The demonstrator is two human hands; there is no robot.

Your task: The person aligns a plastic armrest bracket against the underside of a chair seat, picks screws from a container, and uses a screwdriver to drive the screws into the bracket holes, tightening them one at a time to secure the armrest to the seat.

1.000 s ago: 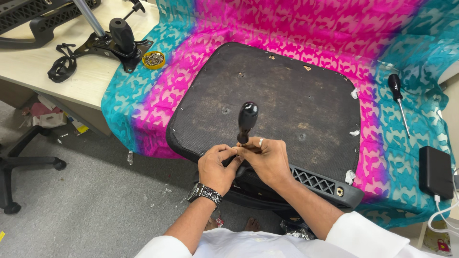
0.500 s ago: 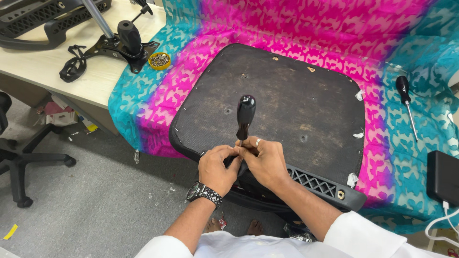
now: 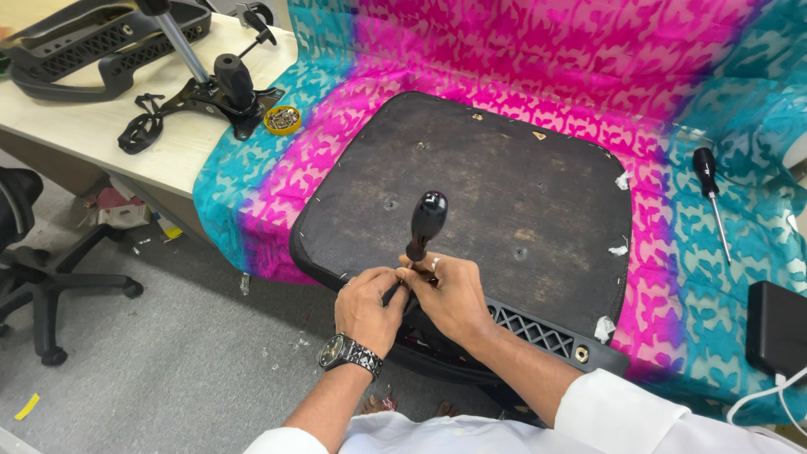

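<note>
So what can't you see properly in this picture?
Head view:
- The tip of the black-handled tool is hidden by the right hand and left hand.
- The seat base front edge is partly covered by both hands.
- The black box is cut off by the right edge.
- The contents of the small yellow dish are too small to tell.

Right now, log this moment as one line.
left hand: pinching at seat edge | right hand: gripping screwdriver | seat base: upside down on cloth
</note>
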